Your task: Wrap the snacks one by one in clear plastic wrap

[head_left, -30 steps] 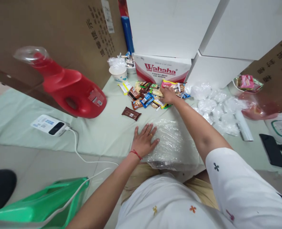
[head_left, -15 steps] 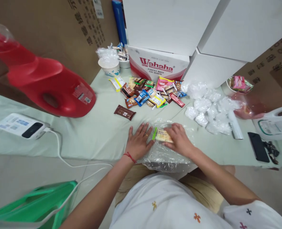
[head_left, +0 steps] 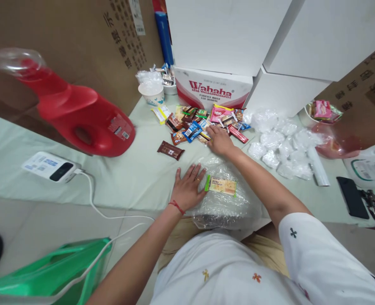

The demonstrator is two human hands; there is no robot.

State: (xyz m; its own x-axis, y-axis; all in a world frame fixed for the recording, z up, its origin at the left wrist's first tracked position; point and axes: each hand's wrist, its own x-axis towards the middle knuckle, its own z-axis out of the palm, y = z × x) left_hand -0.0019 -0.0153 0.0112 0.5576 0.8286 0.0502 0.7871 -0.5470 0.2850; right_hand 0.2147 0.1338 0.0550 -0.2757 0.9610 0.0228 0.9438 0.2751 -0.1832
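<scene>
My left hand lies flat with its fingers spread, at the left edge of a clear plastic sheet. On that sheet a yellow biscuit packet with green ends rests just right of my left thumb. My right hand is at the front of a pile of wrapped snacks, its thumb and fingers closed about a yellow-and-white snack packet, which they partly cover. A brown snack packet lies apart, in front of the pile.
Crumpled clear plastic bundles and a plastic roll lie to the right, near a phone. A red jug and a white device with a cable are at left. Behind the pile stands a Wahaha carton.
My right hand has let go of the yellow biscuit packet on the plastic sheet and moved forward to the snack pile. My left hand stays flat at the sheet's edge.
</scene>
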